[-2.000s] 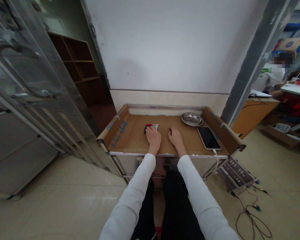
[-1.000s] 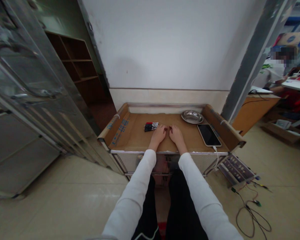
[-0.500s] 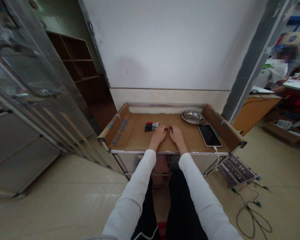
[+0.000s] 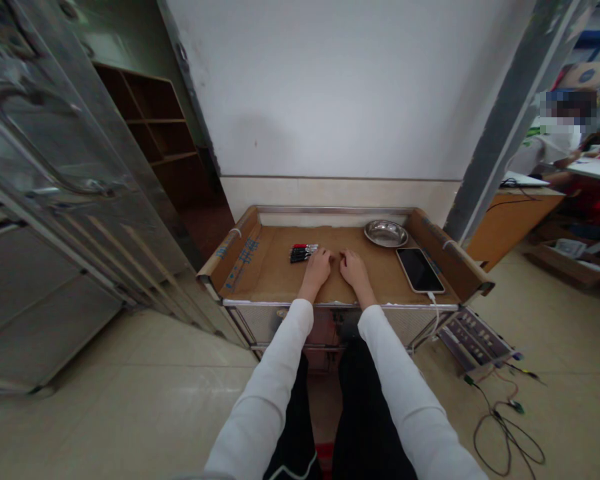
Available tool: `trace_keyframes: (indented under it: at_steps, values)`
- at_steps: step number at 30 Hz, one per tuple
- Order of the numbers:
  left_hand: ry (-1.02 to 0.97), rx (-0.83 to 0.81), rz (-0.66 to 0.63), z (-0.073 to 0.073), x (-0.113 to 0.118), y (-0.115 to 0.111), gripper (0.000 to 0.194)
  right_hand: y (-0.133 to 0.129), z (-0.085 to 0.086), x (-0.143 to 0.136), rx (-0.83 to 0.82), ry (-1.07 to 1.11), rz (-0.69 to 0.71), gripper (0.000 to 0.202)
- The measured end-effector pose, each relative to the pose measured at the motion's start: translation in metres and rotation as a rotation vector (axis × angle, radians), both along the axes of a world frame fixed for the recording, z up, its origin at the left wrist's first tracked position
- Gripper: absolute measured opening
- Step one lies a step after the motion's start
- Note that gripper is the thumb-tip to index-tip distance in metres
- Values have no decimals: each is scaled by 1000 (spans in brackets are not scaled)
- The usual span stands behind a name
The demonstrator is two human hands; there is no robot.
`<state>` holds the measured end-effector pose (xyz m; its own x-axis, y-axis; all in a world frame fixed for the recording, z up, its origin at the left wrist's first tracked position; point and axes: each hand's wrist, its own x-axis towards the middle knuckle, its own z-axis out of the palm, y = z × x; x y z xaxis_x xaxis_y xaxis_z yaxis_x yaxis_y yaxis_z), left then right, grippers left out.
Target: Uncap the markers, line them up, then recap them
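My left hand (image 4: 319, 265) rests on the brown cardboard lining (image 4: 275, 280) of a cart top, its fingers curled in. Right beside its fingertips lies a row of several pens (image 4: 303, 253), black ones and a red one at the back. A small gap separates it from my right hand (image 4: 353, 268), which also rests on the cardboard with loosely curled fingers. No object shows in either hand. A shiny round metal dish (image 4: 386, 233) sits at the back right. In front of it lies a phone (image 4: 420, 270) with a white cable plugged in.
Folded cardboard sides edge the cart (image 4: 463, 267) at left and right. A wall (image 4: 330, 100) stands behind, and a metal door (image 4: 95, 193) is at left. On the floor at right are an electrical box (image 4: 477, 343) and looped cables (image 4: 505, 427). Another person (image 4: 555, 143) sits far right.
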<state>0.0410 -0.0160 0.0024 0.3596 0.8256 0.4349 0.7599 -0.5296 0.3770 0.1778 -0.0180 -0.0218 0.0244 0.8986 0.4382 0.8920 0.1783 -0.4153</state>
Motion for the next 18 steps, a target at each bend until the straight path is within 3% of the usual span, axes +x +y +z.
trace_keyframes:
  at_steps: [3,7,10,14,18]
  values:
    - [13,71,199,5,-2,-6,28,0,0,0,9,1,4,36]
    - [-27,46,486,9,-3,-12,25,1,0,0,22,11,5,36]
    - [-43,16,595,8,-2,-15,24,1,-1,0,11,10,8,37]
    - [-53,33,514,5,1,-13,25,1,-2,0,22,5,3,37]
    - [-19,30,192,4,1,-7,23,0,1,0,22,-1,9,37]
